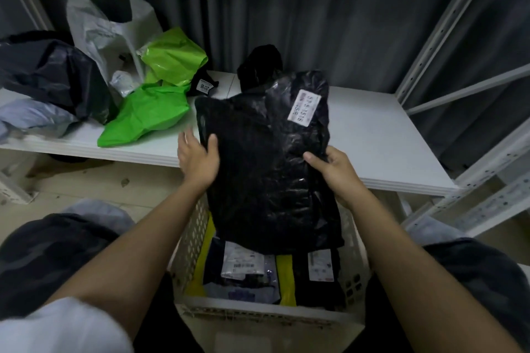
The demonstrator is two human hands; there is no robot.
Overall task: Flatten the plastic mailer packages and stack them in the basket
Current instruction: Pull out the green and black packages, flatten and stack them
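Note:
A large black plastic mailer (pixel 266 157) with a white label hangs flat between my hands, over the white perforated basket (pixel 192 241) at my knees. My left hand (pixel 198 159) grips its left edge, thumb on the front. My right hand (pixel 335 170) grips its right edge in the same way. Inside the basket lie several flattened mailers (pixel 246 272), grey, black and yellow, with labels showing. The held mailer's lower end hides the far part of the basket.
A white table (pixel 372 135) stands beyond the basket. On its left lie crumpled green mailers (pixel 152 112), a white bag (pixel 103 28), a dark bag (pixel 48 71) and a grey mailer (pixel 31 117). Metal shelving (pixel 470 77) rises at right; a dark curtain hangs behind.

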